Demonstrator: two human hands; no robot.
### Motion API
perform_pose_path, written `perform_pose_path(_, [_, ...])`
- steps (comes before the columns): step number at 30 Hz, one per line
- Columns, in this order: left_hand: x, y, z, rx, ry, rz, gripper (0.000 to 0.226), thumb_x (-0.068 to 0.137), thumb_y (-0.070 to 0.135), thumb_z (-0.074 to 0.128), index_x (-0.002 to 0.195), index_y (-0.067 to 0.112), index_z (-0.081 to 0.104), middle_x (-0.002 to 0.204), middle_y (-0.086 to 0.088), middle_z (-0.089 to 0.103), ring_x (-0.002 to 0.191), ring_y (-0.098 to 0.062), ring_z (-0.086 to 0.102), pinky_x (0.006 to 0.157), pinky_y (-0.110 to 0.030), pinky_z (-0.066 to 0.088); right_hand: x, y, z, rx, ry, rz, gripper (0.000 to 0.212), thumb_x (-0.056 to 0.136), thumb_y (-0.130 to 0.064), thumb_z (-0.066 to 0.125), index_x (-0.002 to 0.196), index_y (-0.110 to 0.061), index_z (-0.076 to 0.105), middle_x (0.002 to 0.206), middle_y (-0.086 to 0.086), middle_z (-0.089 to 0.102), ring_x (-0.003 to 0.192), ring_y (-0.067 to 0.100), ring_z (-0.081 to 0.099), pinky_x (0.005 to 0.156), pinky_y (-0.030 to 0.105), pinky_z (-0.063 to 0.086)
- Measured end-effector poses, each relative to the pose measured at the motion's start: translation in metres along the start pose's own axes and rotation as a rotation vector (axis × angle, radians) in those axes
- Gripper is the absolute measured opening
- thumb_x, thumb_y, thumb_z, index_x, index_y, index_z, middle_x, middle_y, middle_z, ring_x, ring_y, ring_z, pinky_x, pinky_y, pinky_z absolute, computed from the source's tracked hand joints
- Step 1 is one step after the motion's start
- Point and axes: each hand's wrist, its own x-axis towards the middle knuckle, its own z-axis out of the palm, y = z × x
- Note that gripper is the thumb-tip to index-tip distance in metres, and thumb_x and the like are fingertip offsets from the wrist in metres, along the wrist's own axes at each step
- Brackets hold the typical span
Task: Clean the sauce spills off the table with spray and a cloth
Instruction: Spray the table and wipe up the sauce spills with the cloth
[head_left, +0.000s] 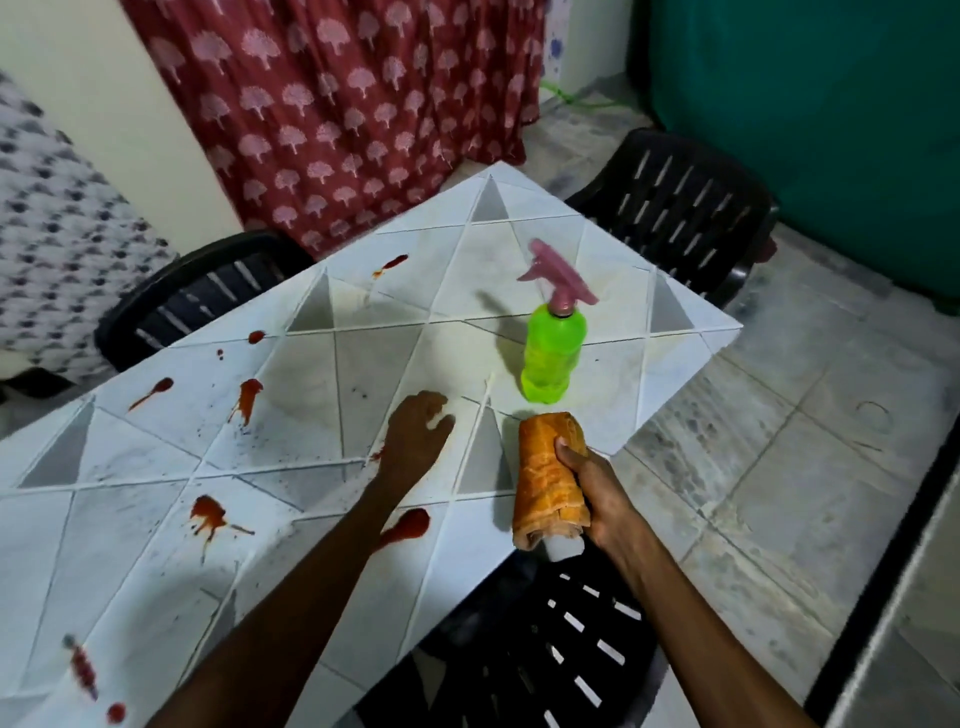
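**Sauce-spattered white table, spray bottle standing, cloth in hand**

Looking down on a white table (130, 519) moulded in raised triangles. Red sauce spills (410, 525) scattered over its left and near parts — blobs, streaks and fine specks. Upright toward the right corner, clear of the spills, a spray bottle (553, 353): translucent bright-green body, pink trigger head, slightly blurred. Fill level impossible to judge through the green plastic.

Just nearer than the bottle, over the table's right edge, a rolled orange cloth (545, 467), grasped round its middle by the right hand (592, 499). Poking from the bottom of the roll, a pale white end (563, 548) — nature unclear.

Left hand (415, 436) out over the middle of the table beside the cloth, palm down, fingers loosely bent, grasping nothing. Contact with the surface hard to tell. One large sauce blob right beside the left forearm.

Black slatted plastic chairs (587, 649) at three sides of the table, a dark-red patterned curtain (337, 104) behind, tiled floor (779, 467) to the right.
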Motion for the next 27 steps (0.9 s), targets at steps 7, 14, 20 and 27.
perform_pose_path(7, [-0.068, -0.12, -0.071, 0.187, 0.087, -0.188, 0.035, 0.084, 0.021, 0.072, 0.111, 0.0, 0.064, 0.104, -0.022, 0.064, 0.098, -0.041, 0.062, 0.087, -0.041, 0.048, 0.028, 0.025, 0.089, -0.669, -0.002, -0.277, 0.044, 0.079, -0.052, 0.067, 0.111, -0.022, 0.071, 0.107, 0.006, 0.076, 0.099, 0.027, 0.071, 0.093, 0.052, 0.056])
perform_pose_path(14, [-0.087, -0.175, -0.1, 0.402, -0.015, -0.284, 0.085, 0.078, 0.044, 0.075, 0.146, 0.007, 0.041, 0.152, -0.015, 0.04, 0.14, -0.034, 0.036, 0.111, -0.048, 0.035, 0.065, 0.014, 0.155, -1.337, 0.255, -0.572, 0.026, 0.099, -0.036, 0.051, 0.112, -0.014, 0.055, 0.107, 0.02, 0.068, 0.102, 0.043, 0.063, 0.078, 0.044, 0.048])
perform_pose_path(20, [-0.096, -0.203, -0.104, 0.476, -0.035, -0.154, 0.077, 0.083, 0.044, 0.071, 0.145, 0.006, 0.044, 0.155, -0.013, 0.037, 0.142, -0.034, 0.033, 0.11, -0.05, 0.039, 0.09, 0.05, 0.195, -1.476, 0.207, -0.63, 0.031, 0.099, -0.039, 0.049, 0.118, -0.015, 0.056, 0.113, 0.015, 0.065, 0.102, 0.04, 0.065, 0.079, 0.044, 0.051])
perform_pose_path(27, [-0.12, -0.225, -0.124, 0.348, 0.055, -0.114, 0.049, 0.092, 0.025, 0.057, 0.134, 0.0, 0.055, 0.142, -0.019, 0.05, 0.135, -0.036, 0.041, 0.111, -0.05, 0.037, 0.055, 0.126, 0.248, -1.401, -0.112, -0.709, 0.033, 0.1, -0.049, 0.045, 0.126, -0.035, 0.059, 0.132, -0.007, 0.063, 0.113, 0.023, 0.065, 0.094, 0.042, 0.053])
